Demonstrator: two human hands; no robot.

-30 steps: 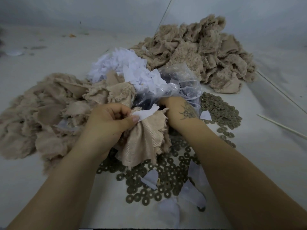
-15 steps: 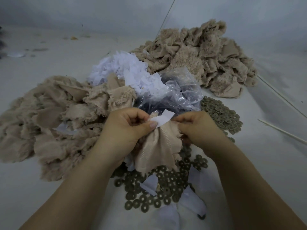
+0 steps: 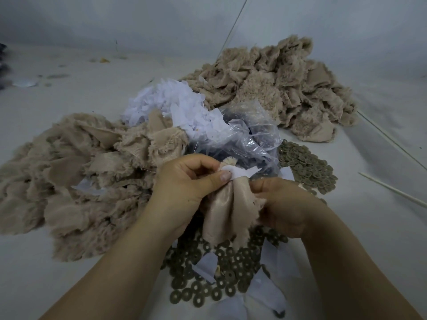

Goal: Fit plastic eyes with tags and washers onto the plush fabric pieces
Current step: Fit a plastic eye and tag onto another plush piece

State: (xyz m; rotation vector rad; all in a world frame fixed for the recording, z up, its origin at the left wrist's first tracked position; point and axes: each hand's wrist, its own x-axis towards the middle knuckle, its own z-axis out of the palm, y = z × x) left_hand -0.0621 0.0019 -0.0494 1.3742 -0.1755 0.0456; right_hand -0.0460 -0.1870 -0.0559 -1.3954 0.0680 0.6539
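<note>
From the head view, the only 1 I have, my left hand is curled round the top of 1 beige plush fabric piece, thumb pinching a white tag flat against the bunched cloth, while my right hand grips the same piece from the other side, fingers folded into the fabric just below the tag. The piece hangs between both hands, backing side toward me, above the scatter of olive washers on the white table. I cannot see a plastic eye or its post in this piece; my fingers cover the spot, so whether the tag is already threaded on, I cannot tell. My guess is that I am midway through 1 fitting, with the washer still to be pressed on. As for the whole job, there are 2 heaps of plush: 1 to my left touching my wrist and 1 farther off to the right. Which is finished stock and which is waiting I cannot judge from here. The pile of white tags and the clear plastic bag with dark contents look well stocked, and many washers remain, so I reckon a good deal is left.
</note>
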